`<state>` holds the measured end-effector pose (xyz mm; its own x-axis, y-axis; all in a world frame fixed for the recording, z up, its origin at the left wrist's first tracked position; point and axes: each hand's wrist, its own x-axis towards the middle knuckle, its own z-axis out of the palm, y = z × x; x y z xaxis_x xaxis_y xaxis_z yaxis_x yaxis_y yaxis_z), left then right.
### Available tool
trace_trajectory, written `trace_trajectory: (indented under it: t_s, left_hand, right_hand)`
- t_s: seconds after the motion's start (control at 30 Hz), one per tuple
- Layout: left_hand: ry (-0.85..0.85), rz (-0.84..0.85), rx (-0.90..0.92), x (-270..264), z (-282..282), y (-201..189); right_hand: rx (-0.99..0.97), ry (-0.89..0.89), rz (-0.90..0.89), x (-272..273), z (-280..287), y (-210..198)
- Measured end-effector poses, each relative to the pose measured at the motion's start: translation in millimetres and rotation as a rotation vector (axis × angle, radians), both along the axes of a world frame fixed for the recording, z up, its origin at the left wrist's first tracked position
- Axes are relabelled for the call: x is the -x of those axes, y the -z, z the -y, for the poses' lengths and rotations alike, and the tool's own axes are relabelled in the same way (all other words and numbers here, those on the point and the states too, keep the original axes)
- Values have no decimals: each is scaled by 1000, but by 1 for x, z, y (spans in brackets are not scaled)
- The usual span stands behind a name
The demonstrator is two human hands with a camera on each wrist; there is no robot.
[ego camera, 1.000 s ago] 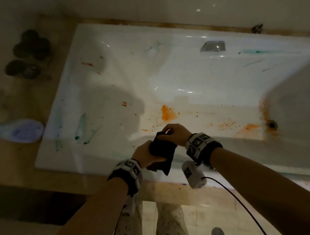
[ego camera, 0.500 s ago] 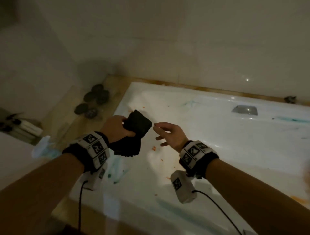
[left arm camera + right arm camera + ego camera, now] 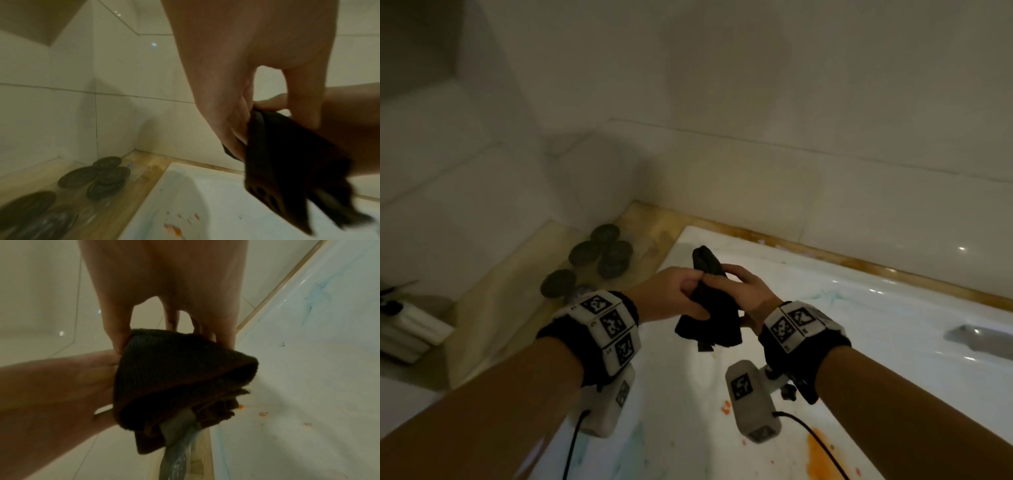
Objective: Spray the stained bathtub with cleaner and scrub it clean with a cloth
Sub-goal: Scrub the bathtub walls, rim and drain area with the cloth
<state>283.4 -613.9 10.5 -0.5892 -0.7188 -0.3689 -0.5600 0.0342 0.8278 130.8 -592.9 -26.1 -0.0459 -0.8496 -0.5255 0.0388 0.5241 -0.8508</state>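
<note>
A dark folded cloth hangs in the air over the left end of the white bathtub. My left hand grips its left side and my right hand pinches its upper right part. In the left wrist view the cloth droops from the curled fingers. In the right wrist view the thumb and fingers pinch the cloth's top fold. Orange stains and faint teal smears mark the tub. No spray bottle is in view.
Several dark round lidded jars stand on the wooden ledge at the tub's left end, next to the tiled wall corner. A metal overflow plate sits on the tub's far side at the right.
My right hand, apart from the cloth half a second ago, has come back and taken hold of it. My view has swung further up and left towards the wall corner.
</note>
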Motion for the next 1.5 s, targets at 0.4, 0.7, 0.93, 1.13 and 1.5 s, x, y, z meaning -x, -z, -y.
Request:
trace_trajectory:
  t_s: [0.4,0.7,0.93,1.13,1.5]
  left_hand:
    - [15,892,336,-30,163,117]
    - [-47,816,314,-22,208,221]
    - [-24,883,228,0,225,253]
    - [25,936,233,4,229,243]
    - [50,966,251,3,228,244]
  right_hand:
    - [41,-351,-974,57,141,96]
    - [129,-277,-1236,78,215,163]
    - [158,-214,-1143,71,273,195]
    - [-23,-387,-1529,80,271,219]
    - [321,-529,-1465,63,234,241]
